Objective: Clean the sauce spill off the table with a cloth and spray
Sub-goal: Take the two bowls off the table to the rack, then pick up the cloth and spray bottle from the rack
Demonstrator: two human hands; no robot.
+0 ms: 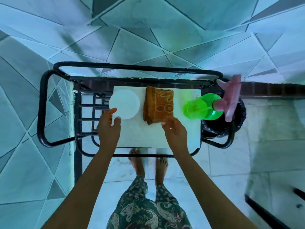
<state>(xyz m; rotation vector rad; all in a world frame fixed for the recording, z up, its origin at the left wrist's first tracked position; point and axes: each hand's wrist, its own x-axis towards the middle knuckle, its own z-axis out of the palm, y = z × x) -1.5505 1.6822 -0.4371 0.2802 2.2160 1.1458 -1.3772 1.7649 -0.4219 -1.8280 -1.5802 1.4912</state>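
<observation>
A folded brown patterned cloth (158, 104) lies in the middle of the white table top (148, 134). A green spray bottle (203, 107) with a pink trigger head (231, 98) stands at the table's right edge. A white round plate (127, 103) sits at the left. My left hand (109, 128) hovers at the plate's near edge with thumb and fingers spread around the rim; whether they touch it I cannot tell. My right hand (175, 129) reaches the cloth's near right corner, fingers loosely curled. No sauce spill is visible.
The table has a black metal tube frame (42, 109) with a rack on the left. A dark bin (217, 126) with a black bag stands under the bottle at the right. My bare feet (148, 164) stand on the tiled floor at the table's front edge.
</observation>
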